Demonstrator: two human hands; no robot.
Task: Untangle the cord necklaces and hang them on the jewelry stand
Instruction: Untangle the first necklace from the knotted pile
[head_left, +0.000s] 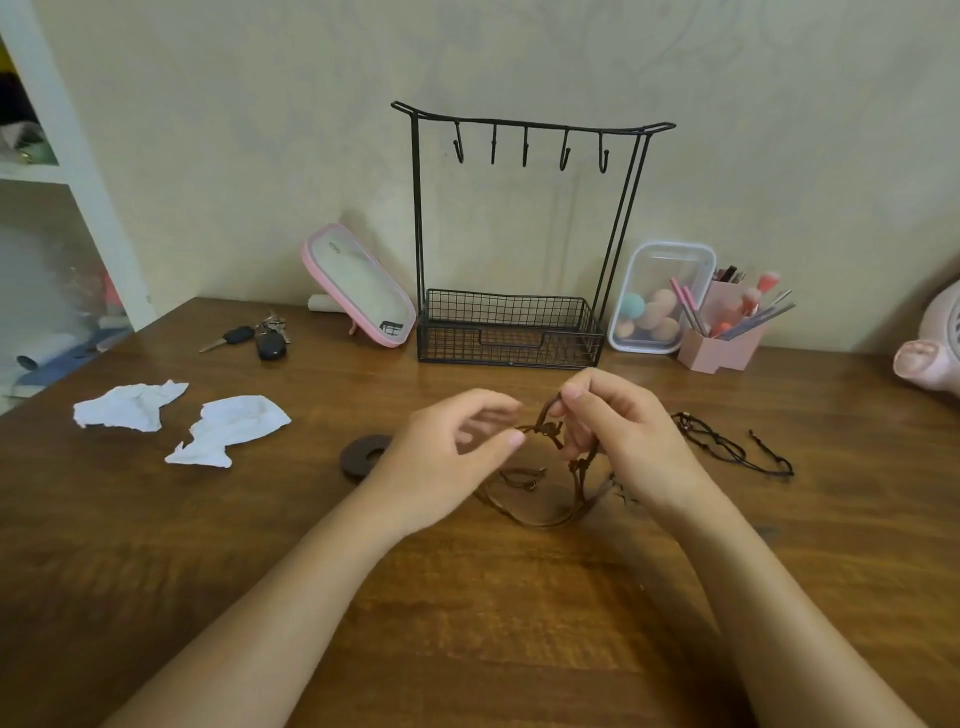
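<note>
Head view: right grip (618, 436) pinches the brown cord (545, 524), centre frame, just above the knot (543, 430); left grip (447, 467) curls at that knot, hold unclear. Looks limp, light, so work it beside the knot.

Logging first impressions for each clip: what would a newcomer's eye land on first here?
Two hands at table centre: the right hand pinches a knotted brown cord, the left hand close at its knot. Behind them stands a black wire jewelry stand, hooks bare; a black cord lies to the right.
</note>
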